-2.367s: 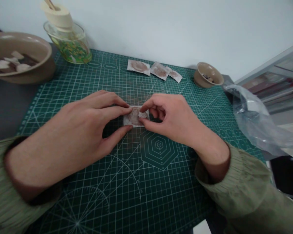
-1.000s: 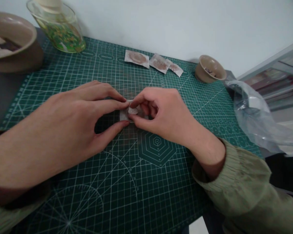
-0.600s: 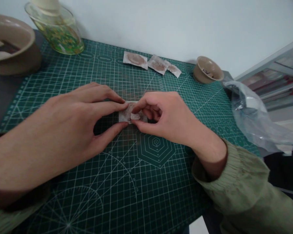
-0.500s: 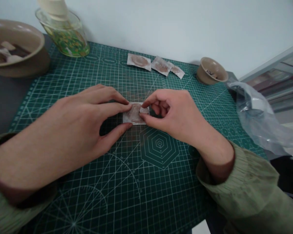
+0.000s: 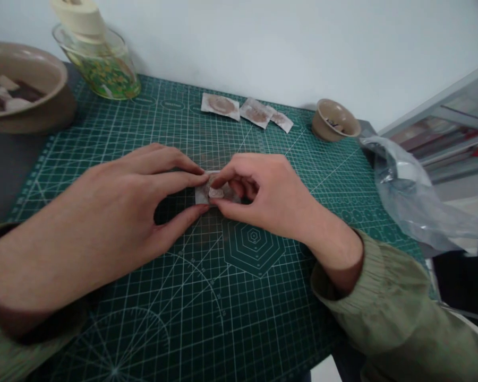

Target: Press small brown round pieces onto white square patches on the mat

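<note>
Left hand (image 5: 115, 207): thumb and fingers apart, thumb tip at the sheet's near edge, fingertips at its far edge, toward the left end.
Right hand (image 5: 271, 188): thumb and index finger clamped on the piece; its other fingers are curled in.
Piece (image 5: 216, 193): small and pale, over the sheet, between the two hands; whether it touches the sheet I cannot tell.
Sheet (image 5: 201, 198): pale with brown smudges, on the mat, partly hidden by the right hand.
Mat (image 5: 271, 318): green, with white grid lines, arcs and hexagons.
Far sheets (image 5: 221, 106): three, brown-smudged, in a row near the wall (image 5: 242, 42); the middle and right ones meet.
Small bowl (image 5: 324, 126): far right, small bits inside.
Big bowl (image 5: 58, 109): far left, pale and dark pieces inside.
Glass (image 5: 109, 74): just right of the big bowl, a cream block (image 5: 82, 21) at its top.
Bag (image 5: 406, 183): clear plastic, over the mat's right edge.
Sleeves (image 5: 394, 292): olive green, gathered cuffs.
</note>
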The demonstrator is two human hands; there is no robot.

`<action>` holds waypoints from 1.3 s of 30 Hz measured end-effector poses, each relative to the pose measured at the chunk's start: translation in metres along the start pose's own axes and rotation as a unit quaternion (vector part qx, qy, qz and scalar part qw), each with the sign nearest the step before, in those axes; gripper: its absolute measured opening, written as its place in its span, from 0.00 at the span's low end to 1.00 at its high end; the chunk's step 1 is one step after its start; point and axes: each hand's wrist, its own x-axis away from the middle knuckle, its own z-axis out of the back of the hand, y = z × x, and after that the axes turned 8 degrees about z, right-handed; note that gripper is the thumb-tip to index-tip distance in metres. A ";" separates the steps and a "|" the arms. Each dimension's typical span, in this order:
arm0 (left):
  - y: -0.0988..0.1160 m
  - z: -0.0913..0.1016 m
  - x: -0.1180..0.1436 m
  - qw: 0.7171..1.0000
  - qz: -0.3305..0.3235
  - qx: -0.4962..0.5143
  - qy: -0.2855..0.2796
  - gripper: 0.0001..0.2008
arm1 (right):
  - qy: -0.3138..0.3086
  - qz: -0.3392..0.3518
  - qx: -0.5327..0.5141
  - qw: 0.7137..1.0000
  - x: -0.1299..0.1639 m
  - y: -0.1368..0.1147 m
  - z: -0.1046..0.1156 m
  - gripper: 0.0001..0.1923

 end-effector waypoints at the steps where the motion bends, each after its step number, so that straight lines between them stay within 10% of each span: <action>1: -0.001 0.000 0.000 1.000 0.001 0.003 -0.004 0.20 | 0.013 -0.012 -0.033 0.999 0.000 -0.002 0.000 0.04; 12: 0.022 0.016 -0.004 0.978 0.028 0.186 0.090 0.07 | 0.061 -0.074 -0.359 0.928 0.001 -0.010 0.001 0.22; 39: 0.027 0.014 -0.002 0.953 0.047 0.260 0.148 0.06 | 0.069 -0.023 -0.411 0.909 0.007 -0.006 -0.004 0.26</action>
